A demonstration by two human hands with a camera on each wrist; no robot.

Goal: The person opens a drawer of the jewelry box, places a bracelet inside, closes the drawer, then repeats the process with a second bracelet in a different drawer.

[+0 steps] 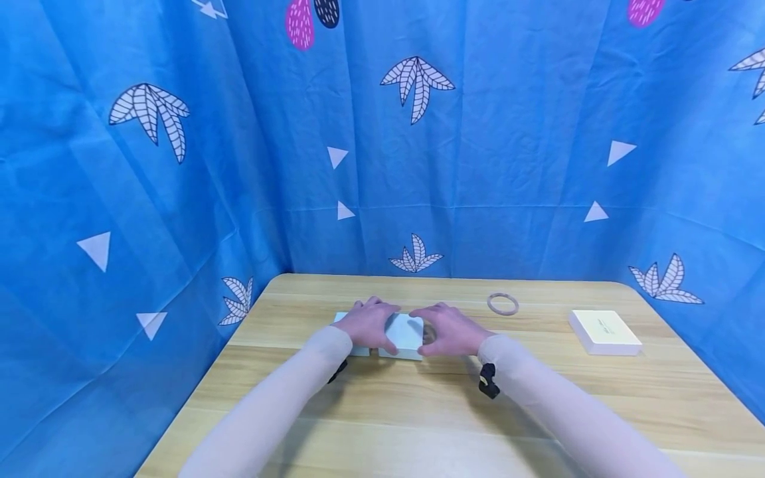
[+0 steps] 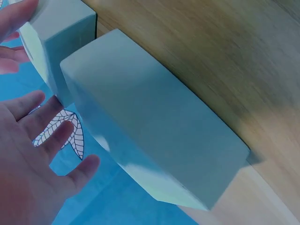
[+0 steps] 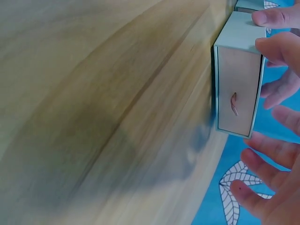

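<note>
Two light blue boxes lie side by side on the table. My left hand (image 1: 367, 325) and right hand (image 1: 452, 330) grip the right-hand drawer box (image 1: 405, 332) from its two sides, thumbs at its near edge and index fingers at its far edge. The right wrist view shows the end of this drawer box (image 3: 238, 89), a pale panel with a small pinkish ribbon pull (image 3: 234, 104). Under my left wrist sits the other light blue box (image 2: 154, 117), partly hidden in the head view; a narrow gap separates the two. The remaining left fingers spread loosely behind the boxes.
Farther back on the wooden table (image 1: 394, 425) lies a thin pinkish ring (image 1: 489, 303). A cream-topped white box (image 1: 603, 328) sits toward the right edge. Blue patterned curtain (image 1: 508, 133) hangs behind the table and along both sides.
</note>
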